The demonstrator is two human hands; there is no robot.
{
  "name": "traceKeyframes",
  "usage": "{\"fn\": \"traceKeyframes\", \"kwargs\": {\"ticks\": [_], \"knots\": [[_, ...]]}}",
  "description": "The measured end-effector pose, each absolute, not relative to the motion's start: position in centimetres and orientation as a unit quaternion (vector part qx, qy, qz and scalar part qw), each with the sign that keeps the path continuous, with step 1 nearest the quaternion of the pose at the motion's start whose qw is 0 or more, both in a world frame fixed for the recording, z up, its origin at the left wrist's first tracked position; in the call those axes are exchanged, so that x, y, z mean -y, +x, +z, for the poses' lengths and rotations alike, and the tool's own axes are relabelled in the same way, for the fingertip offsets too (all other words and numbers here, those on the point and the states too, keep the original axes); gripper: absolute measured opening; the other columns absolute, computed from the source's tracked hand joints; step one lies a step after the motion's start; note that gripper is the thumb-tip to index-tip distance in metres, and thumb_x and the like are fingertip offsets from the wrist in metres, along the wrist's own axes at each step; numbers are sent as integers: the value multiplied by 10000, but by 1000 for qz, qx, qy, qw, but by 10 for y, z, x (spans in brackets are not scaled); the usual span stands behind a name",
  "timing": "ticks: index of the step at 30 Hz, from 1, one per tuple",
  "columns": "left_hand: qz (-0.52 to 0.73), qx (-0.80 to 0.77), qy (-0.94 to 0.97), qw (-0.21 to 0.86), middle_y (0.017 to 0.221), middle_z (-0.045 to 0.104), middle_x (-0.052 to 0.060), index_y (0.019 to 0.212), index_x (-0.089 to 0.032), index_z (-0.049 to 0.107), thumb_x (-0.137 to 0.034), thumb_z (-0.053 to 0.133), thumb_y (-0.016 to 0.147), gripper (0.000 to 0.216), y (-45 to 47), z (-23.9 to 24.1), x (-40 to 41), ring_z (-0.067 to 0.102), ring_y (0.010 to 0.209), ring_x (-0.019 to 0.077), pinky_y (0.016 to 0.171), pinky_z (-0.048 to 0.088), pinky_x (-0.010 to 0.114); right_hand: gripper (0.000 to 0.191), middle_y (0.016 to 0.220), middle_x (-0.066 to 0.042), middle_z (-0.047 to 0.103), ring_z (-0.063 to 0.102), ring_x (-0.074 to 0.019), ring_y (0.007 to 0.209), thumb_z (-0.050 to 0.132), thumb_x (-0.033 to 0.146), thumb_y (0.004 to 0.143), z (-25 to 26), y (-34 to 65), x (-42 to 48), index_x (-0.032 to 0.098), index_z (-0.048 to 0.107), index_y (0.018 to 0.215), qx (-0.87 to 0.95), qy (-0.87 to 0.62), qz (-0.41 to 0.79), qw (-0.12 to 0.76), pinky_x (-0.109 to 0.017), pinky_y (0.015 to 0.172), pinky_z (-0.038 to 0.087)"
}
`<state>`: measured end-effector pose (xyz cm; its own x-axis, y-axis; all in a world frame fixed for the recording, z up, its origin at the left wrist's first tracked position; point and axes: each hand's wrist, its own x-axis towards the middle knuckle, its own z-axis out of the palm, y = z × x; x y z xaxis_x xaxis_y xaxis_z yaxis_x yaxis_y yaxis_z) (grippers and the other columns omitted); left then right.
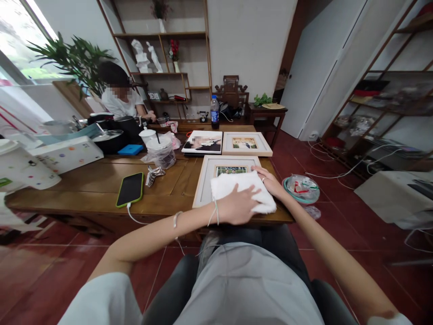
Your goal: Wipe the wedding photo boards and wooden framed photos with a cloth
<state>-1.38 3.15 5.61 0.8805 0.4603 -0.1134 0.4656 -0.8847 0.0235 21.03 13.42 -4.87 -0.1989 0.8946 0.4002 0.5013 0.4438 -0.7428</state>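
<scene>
A white towel lies folded over the lower right part of a pale picture frame. My left hand rests flat on the towel with its fingers spread. At the frame's right side is my right hand, its fingers gripping the edge beside the towel. The top of a small photo shows inside the frame; the towel hides the rest. Just behind are a second framed picture and a white panel with a photo.
On the wooden table to the left lie a phone on a cable, crumpled foil, a plastic cup and a blue box. A bottle stands behind. Another person sits far left. A bagged basin is on the floor.
</scene>
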Motion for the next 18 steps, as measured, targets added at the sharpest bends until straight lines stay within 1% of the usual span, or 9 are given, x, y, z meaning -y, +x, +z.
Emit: {"fn": "traceKeyframes", "kwargs": {"ticks": [4, 7, 9, 12, 14, 16, 18], "knots": [[-49, -173, 983, 35, 1560, 301, 88, 1255, -217, 580, -229, 420, 926, 366, -32, 67, 14, 232, 1452, 286, 1089, 332, 579, 440, 1388, -87, 549, 423, -289, 1354, 565, 233, 810, -45, 206, -134, 240, 641, 1244, 753, -485, 214, 390, -526, 1172, 255], [-49, -181, 982, 39, 1567, 282, 84, 1203, -206, 614, -217, 458, 901, 340, -47, 66, 27, 231, 1453, 286, 1116, 306, 570, 463, 1398, -89, 541, 405, -277, 1368, 535, 204, 818, -43, 204, -130, 231, 618, 1272, 760, -483, 202, 384, -527, 1176, 247], [-42, -204, 977, 45, 1564, 290, 86, 1240, -202, 595, -209, 458, 905, 362, -55, 63, 24, 237, 1452, 278, 1126, 301, 556, 466, 1410, -91, 531, 391, -263, 1380, 501, 189, 830, -42, 203, -128, 217, 611, 1281, 760, -487, 199, 382, -512, 1183, 238], [-31, -281, 958, 35, 1543, 332, 121, 1293, -172, 559, -179, 439, 914, 397, -63, 60, 4, 275, 1437, 285, 1121, 322, 533, 468, 1428, -88, 516, 355, -250, 1405, 464, 183, 846, -42, 202, -126, 208, 605, 1292, 758, -491, 205, 378, -502, 1191, 221], [-37, -363, 931, 15, 1538, 330, 152, 1298, -141, 552, -155, 423, 915, 405, -66, 61, -19, 288, 1426, 316, 1095, 349, 554, 470, 1433, -70, 514, 332, -250, 1418, 462, 186, 849, -43, 203, -126, 228, 602, 1295, 758, -489, 208, 379, -514, 1193, 209], [-57, -453, 889, 0, 1559, 278, 161, 1316, -132, 534, -127, 419, 905, 426, -71, 61, -49, 258, 1429, 359, 1047, 374, 614, 473, 1433, -50, 516, 316, -253, 1426, 472, 189, 844, -44, 204, -126, 251, 602, 1295, 763, -480, 207, 380, -527, 1192, 207], [-50, -546, 836, -28, 1592, 188, 139, 1354, -163, 501, -93, 443, 878, 484, -77, 60, -84, 175, 1441, 410, 1021, 339, 689, 477, 1433, -47, 516, 306, -259, 1430, 478, 190, 838, -45, 205, -126, 252, 602, 1295, 769, -473, 204, 378, -535, 1191, 206]]}}
